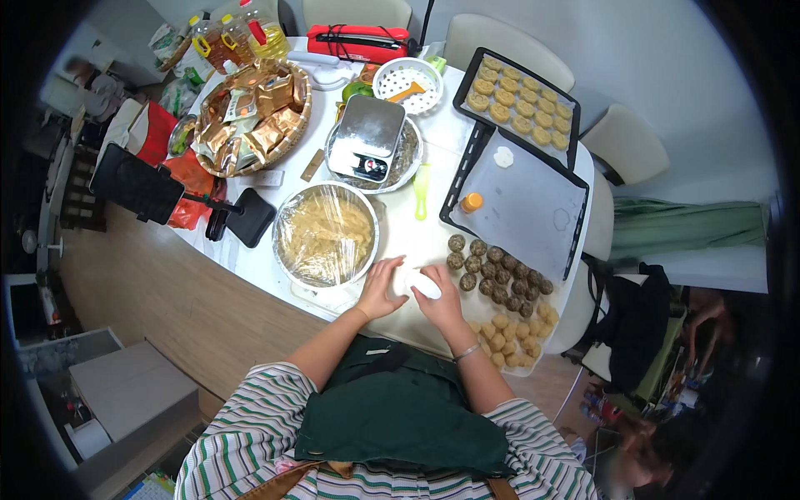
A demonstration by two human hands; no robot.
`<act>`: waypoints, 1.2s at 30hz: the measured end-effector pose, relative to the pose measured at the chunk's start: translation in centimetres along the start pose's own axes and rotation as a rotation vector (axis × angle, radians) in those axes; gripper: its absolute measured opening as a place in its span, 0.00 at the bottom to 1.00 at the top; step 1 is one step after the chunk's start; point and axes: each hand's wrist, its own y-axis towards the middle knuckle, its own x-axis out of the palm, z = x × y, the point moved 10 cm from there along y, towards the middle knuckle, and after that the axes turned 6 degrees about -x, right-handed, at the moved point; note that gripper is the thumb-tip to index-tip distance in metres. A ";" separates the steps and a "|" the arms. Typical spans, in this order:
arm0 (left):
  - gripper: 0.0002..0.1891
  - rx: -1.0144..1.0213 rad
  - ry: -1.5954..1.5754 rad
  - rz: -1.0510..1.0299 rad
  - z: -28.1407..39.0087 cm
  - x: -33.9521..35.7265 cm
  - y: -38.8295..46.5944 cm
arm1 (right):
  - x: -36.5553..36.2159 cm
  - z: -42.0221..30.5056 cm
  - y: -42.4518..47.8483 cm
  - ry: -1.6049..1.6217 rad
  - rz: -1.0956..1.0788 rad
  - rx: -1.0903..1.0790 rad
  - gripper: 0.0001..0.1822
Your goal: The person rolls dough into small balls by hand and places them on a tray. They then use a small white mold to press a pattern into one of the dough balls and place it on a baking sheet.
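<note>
My right hand (439, 299) grips a smooth white oval object (424, 284), whose exact kind I cannot tell. Beside it, my left hand (379, 290) is curved with thumb and fingers apart around a pale patch on the board; whether it touches something pale there is unclear. A bowl of yellowish dough under cling film (325, 235) stands just left of my left hand. To the right of my hands lie several dark speckled balls (502, 275), with pale dough balls (512, 337) nearer to me. A light green spatula (420, 194) lies beyond my hands.
A digital scale (369, 134) rests on a covered bowl. At the right are a paper-lined tray (522, 194) with an orange-capped jar (472, 202) and a tray of shaped pastries (525, 103). A wicker basket of packets (304, 112) and a phone on a stand (139, 184) are left. People appear in the background.
</note>
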 end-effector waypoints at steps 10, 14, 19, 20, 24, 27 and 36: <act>0.46 0.035 0.007 0.048 0.8 -0.5 -0.2 | -1.1 -1.1 0.0 -0.015 0.143 -0.143 0.15; 0.47 0.014 0.049 0.024 1.1 -0.6 0.0 | -1.2 -0.5 0.0 0.046 0.128 -0.125 0.18; 0.47 0.006 0.029 0.012 0.9 -0.7 -0.2 | -1.2 -0.9 0.2 0.055 0.139 -0.165 0.17; 0.47 0.002 0.031 0.012 1.0 -0.8 -0.3 | -1.3 -1.0 0.2 0.054 0.139 -0.166 0.17; 0.47 -0.001 0.056 0.007 1.2 -0.9 -0.5 | -1.8 -1.8 0.3 0.041 0.138 -0.182 0.17; 0.47 0.010 0.057 0.013 1.2 -0.8 -0.4 | -2.9 -2.8 0.2 0.029 0.147 -0.192 0.15; 0.46 0.006 0.042 0.005 1.2 -1.1 -0.8 | -12.6 -9.5 -2.1 0.105 0.055 -0.036 0.09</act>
